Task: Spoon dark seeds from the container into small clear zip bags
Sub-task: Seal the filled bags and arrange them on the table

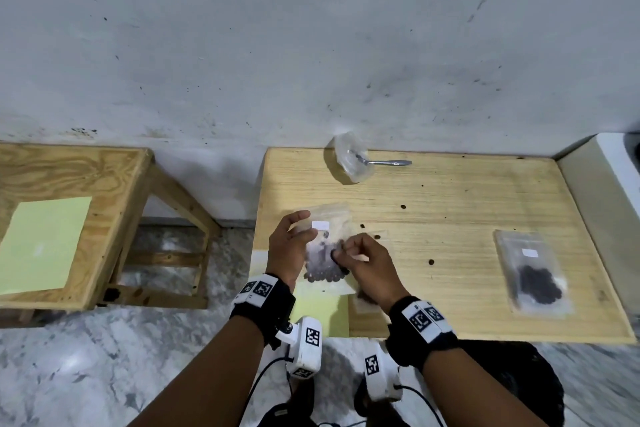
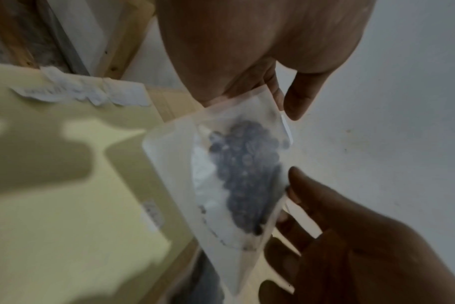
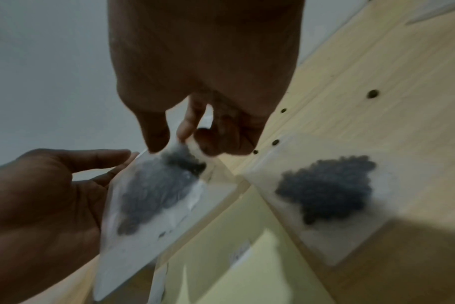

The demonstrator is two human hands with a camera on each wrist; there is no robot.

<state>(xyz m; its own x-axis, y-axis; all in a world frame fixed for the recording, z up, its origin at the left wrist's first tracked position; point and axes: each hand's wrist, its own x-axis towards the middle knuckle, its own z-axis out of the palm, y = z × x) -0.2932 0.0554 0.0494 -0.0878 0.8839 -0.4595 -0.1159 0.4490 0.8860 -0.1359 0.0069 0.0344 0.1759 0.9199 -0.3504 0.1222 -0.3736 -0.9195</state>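
Observation:
A small clear zip bag (image 1: 323, 255) part-filled with dark seeds hangs above the wooden table's (image 1: 450, 218) front-left corner, held in both hands. My left hand (image 1: 304, 229) holds its left edge between thumb and fingers. My right hand (image 1: 341, 248) pinches its other edge. The left wrist view shows the bag (image 2: 234, 174) under my left hand (image 2: 283, 102), with the right hand (image 2: 351, 236) below. In the right wrist view my right hand (image 3: 174, 142) pinches the bag (image 3: 153, 195). The clear seed container (image 1: 349, 158) with a metal spoon (image 1: 388, 162) lies at the table's far edge.
A filled bag (image 1: 530, 274) lies at the table's right; another (image 3: 325, 191) lies just under my right hand. Loose seeds (image 1: 431, 262) dot the tabletop. A pale green sheet (image 1: 318, 312) overhangs the front edge. A wooden stool (image 1: 114, 191) stands left, a white object (image 1: 616, 177) right.

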